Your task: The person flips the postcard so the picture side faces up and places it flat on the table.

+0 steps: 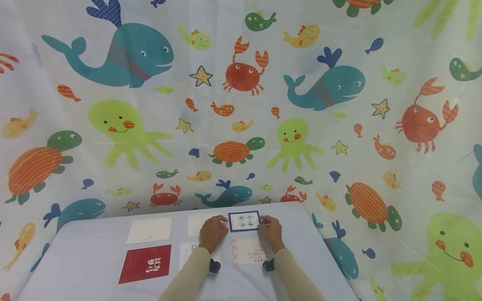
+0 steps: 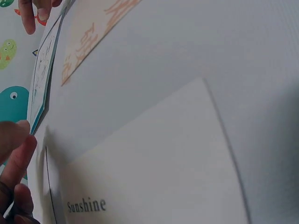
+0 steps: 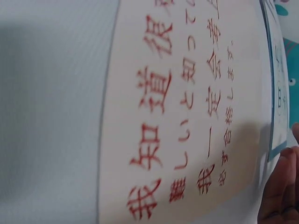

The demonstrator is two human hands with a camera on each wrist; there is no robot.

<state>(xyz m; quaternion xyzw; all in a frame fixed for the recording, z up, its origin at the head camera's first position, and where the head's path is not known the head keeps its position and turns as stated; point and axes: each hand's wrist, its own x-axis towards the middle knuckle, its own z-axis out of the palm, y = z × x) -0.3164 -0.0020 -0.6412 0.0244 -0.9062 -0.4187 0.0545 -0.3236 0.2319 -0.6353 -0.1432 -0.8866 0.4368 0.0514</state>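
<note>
A white card with a dark blue border and round printed characters point(image 1: 244, 221) lies at the back right of the table. My left hand point(image 1: 213, 231) pinches its left edge between thumb and fingertips. At the opposite edge, my right hand point(image 1: 272, 231) grips the card with its fingertips. The card point(image 2: 44, 74) appears steeply foreshortened in the left wrist view, with the left fingers point(image 2: 18, 154) at its near corner. Right-hand fingers point(image 3: 280, 182) meet the lower corner of the card point(image 3: 279, 93) in the right wrist view.
A pale pink card with red characters point(image 1: 248, 252) lies just in front. To the left are a white "Sunshine" card point(image 2: 154, 154), a cream card point(image 1: 149, 230), a red card point(image 1: 144, 263) and another pale card point(image 1: 193, 225). A sea-animal curtain point(image 1: 241, 113) hangs behind the table.
</note>
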